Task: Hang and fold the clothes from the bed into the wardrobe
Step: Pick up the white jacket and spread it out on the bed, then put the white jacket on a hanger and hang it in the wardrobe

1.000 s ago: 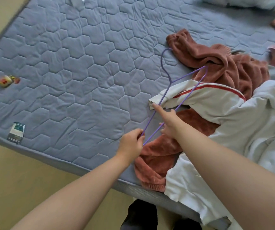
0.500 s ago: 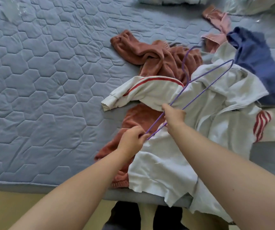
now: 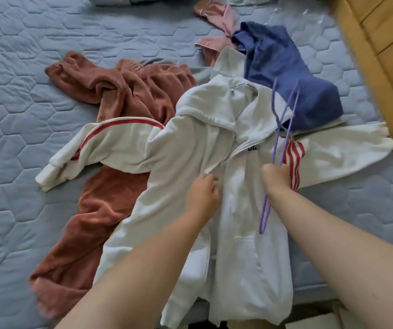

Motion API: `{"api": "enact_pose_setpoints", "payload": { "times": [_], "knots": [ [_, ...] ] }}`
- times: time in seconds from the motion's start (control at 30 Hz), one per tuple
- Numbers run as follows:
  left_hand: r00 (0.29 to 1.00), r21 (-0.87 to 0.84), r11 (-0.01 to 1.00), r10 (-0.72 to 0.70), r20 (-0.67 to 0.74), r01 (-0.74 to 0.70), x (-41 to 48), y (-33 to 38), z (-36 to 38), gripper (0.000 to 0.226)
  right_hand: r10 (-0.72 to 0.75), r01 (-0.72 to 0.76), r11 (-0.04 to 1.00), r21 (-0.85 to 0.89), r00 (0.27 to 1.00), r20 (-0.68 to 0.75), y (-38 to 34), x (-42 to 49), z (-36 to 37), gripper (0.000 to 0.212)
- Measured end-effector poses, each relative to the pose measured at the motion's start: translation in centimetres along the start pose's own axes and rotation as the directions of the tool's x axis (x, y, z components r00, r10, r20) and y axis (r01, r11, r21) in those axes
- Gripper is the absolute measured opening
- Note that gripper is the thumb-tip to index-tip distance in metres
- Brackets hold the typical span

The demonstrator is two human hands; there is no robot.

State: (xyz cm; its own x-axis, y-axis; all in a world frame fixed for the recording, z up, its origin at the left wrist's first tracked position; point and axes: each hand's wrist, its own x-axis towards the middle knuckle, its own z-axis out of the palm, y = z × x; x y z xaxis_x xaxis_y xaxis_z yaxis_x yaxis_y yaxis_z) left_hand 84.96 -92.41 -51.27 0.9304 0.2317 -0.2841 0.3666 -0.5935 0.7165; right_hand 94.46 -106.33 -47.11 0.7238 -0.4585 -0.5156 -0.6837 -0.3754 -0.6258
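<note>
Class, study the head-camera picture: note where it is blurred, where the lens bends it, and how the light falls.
Head view: soft, even light, hardly any shadow; the near end of the rust-brown garment is smeared by blur; the purple hanger and white hoodie are fairly sharp; the wide lens swells the forearms and slants the wooden frame; slight glare on the clear plastic.

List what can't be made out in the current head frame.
Head view only:
- left hand: fingertips sunk in a white hoodie fold; pinch or touch unclear.
- right hand: fingers hidden behind its own back, around the purple hanger.
- brown garment: middle under the hoodie; one piece or two unclear.
- black label: too small to read.
</note>
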Motion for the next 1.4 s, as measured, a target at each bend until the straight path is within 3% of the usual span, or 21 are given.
{"api": "enact_pose_setpoints", "payload": {
  "times": [0.17,0.27,0.33,0.4,0.47,0.53,0.63,0.7,0.73,0.83,0.93,1.0,1.17,1.27,1.33,1.4],
  "knots": [
    [0.995,0.376,0.925,-0.016,-0.099,0.052,6.9,0.8,2.6,0.041,-0.146,0.164,0.971,-0.176,0.983,0.112,3.2,3.0,-1.6,0.052],
    [0.995,0.507,0.856,-0.097,-0.028,0.098,8.5,0.8,2.6,0.031,-0.16,0.185,0.969,-0.165,0.975,0.154,4.2,3.4,-2.1,0.052],
    [0.995,0.537,0.838,-0.104,-0.012,0.094,8.5,0.7,1.7,0.022,-0.164,0.191,0.974,-0.124,0.965,0.205,4.2,2.9,-2.6,0.038],
    [0.991,0.422,0.897,-0.122,-0.055,0.133,8.2,1.2,0.0,0.018,-0.176,0.201,0.978,-0.064,0.945,0.275,3.6,1.9,-3.3,0.019],
    [0.978,0.108,0.974,-0.188,-0.095,0.198,7.5,2.5,-2.5,0.015,-0.2,0.212,0.977,0.007,0.91,0.363,2.3,0.6,-4.3,0.017],
    [0.96,-0.246,0.936,-0.273,-0.059,0.251,6.2,4.4,-5.7,0.022,-0.181,0.165,0.983,0.075,0.877,0.445,0.4,-1.4,-5.6,0.009],
    [0.936,-0.59,0.734,-0.328,0.124,0.336,3.1,7.8,-11.5,0.032,-0.084,-0.015,0.986,0.168,0.821,0.564,-3.1,-4.8,-7.8,0.049],
    [0.901,-0.605,0.668,-0.332,0.279,0.433,1.1,9.6,-15.7,0.032,-0.08,-0.079,0.974,0.214,0.761,0.643,-5.1,-7.1,-9.1,0.065],
    [0.889,-0.556,0.696,-0.306,0.342,0.454,0.2,10.5,-17.7,0.029,-0.099,-0.095,0.964,0.246,0.733,0.672,-6.2,-8.4,-9.8,0.068],
    [0.91,-0.431,0.837,-0.172,0.378,0.338,-2.9,13.3,-22.5,0.028,-0.181,-0.135,0.923,0.36,0.675,0.715,-9.3,-12.2,-11.5,0.076],
    [0.97,-0.291,0.941,-0.108,0.219,0.17,-5.8,16.0,-25.6,0.018,-0.247,-0.187,0.875,0.447,0.622,0.743,-11.3,-15.7,-12.7,0.071],
    [0.982,-0.27,0.956,-0.064,0.177,0.111,-7.5,18.0,-27.9,0.016,-0.266,-0.216,0.853,0.476,0.605,0.75,-12.5,-17.8,-13.4,0.065],
    [0.974,-0.232,0.972,0.029,0.223,0.024,-11.5,22.7,-34.2,0.011,-0.285,-0.302,0.797,0.524,0.577,0.766,-15.6,-22.6,-15.4,0.048],
    [0.958,-0.219,0.974,0.115,0.262,-0.056,-13.4,24.9,-37.2,0.024,-0.265,-0.377,0.746,0.549,0.589,0.764,-17.1,-24.4,-16.0,0.086],
    [0.953,-0.177,0.978,0.156,0.26,-0.111,-14.6,26.0,-38.8,0.027,-0.268,-0.361,0.774,0.52,0.557,0.786,-17.4,-25.5,-16.2,0.091],
    [0.947,-0.181,0.971,0.199,0.251,-0.156,-15.3,26.9,-40.3,0.023,-0.294,-0.25,0.842,0.479,0.532,0.794,-17.2,-26.7,-16.6,0.092]
  ]
}}
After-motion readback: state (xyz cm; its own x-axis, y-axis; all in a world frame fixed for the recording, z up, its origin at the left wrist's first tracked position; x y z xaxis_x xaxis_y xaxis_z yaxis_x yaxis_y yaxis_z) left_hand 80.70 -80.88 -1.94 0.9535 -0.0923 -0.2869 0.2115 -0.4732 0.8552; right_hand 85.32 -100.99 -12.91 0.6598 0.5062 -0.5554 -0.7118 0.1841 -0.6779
